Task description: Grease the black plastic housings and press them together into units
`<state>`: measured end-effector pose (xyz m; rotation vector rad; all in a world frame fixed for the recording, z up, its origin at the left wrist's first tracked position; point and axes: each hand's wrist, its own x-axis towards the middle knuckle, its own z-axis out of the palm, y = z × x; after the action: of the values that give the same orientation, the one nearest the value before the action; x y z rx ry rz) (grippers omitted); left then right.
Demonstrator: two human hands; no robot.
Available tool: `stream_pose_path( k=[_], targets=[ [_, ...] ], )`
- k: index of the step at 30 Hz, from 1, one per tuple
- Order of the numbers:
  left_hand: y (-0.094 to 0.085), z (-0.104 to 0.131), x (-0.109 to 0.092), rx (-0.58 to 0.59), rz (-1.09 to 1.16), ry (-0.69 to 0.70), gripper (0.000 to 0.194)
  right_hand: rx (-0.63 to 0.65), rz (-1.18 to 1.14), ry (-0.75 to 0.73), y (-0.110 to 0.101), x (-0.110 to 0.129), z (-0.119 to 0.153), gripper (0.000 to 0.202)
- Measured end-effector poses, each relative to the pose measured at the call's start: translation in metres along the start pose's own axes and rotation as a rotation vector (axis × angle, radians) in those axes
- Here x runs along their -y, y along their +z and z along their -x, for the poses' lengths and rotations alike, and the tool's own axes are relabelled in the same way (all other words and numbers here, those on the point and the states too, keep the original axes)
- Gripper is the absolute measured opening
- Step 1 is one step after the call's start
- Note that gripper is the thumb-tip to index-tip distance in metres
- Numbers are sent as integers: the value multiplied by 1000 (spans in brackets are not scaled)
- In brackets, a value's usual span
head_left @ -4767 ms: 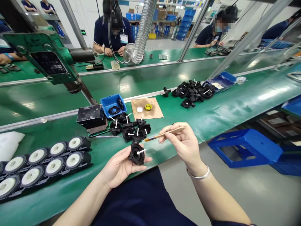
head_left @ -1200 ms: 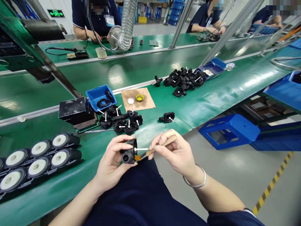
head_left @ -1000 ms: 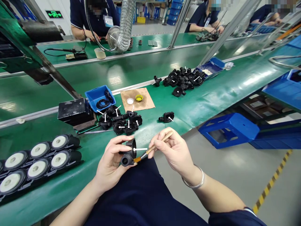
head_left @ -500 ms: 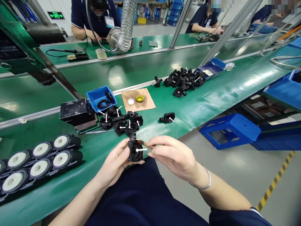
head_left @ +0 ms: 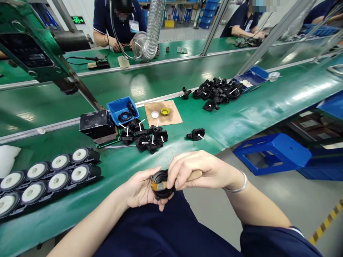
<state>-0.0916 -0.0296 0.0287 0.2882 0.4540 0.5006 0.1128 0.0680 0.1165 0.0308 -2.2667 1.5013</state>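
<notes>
My left hand [head_left: 140, 189] is closed around a round black plastic housing [head_left: 160, 194], its ringed open face turned up toward me. In my right hand [head_left: 187, 171] is a small brush [head_left: 160, 186] with a wooden handle, a metal band and orange-brown bristles. The bristles lie against the ringed face of the housing, and my right fingers cover part of its right side. Several similar black housings [head_left: 142, 142] with white pins sit in a cluster on the green bench beyond my hands. A single black housing [head_left: 197, 134] lies apart to their right.
A cardboard sheet [head_left: 175, 117] carries a yellow cap [head_left: 165, 112] and a white cap [head_left: 154, 114]. A blue bin [head_left: 114, 107] holds black rings. Black parts with cream discs [head_left: 59, 178] stand in rows at left. A green press [head_left: 32, 43] overhangs the upper left. Co-workers sit opposite.
The housing in my left hand has turned, so its ringed face shows instead of the white pin. My right hand has moved in, bringing the brush onto it. The view has shifted slightly.
</notes>
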Motion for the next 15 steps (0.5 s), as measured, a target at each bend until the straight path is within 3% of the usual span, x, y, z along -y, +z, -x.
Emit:
stream_pose_path(
  k=[3, 5, 7, 11, 13, 15],
  targets=[
    [3, -2, 1, 31, -38, -28, 54, 137, -113, 30, -8, 1, -3, 6],
    [4, -2, 1, 2, -65, -3, 54, 113, -180, 32, -14, -2, 2, 9],
    [3, -1, 1, -96, -141, 114, 53, -140, -215, 6, -21, -8, 11, 7],
    [-1, -2, 0, -409, -458, 492, 37, -937, -36, 19, -38, -31, 38, 9],
    [-3, -7, -1, -524, -626, 574, 46, -1161, 147, 39, -45, -48, 52, 14],
    [-2, -17, -3, -587, -846, 610, 56, -1244, 305, 61, -51, -68, 66, 19]
  ],
)
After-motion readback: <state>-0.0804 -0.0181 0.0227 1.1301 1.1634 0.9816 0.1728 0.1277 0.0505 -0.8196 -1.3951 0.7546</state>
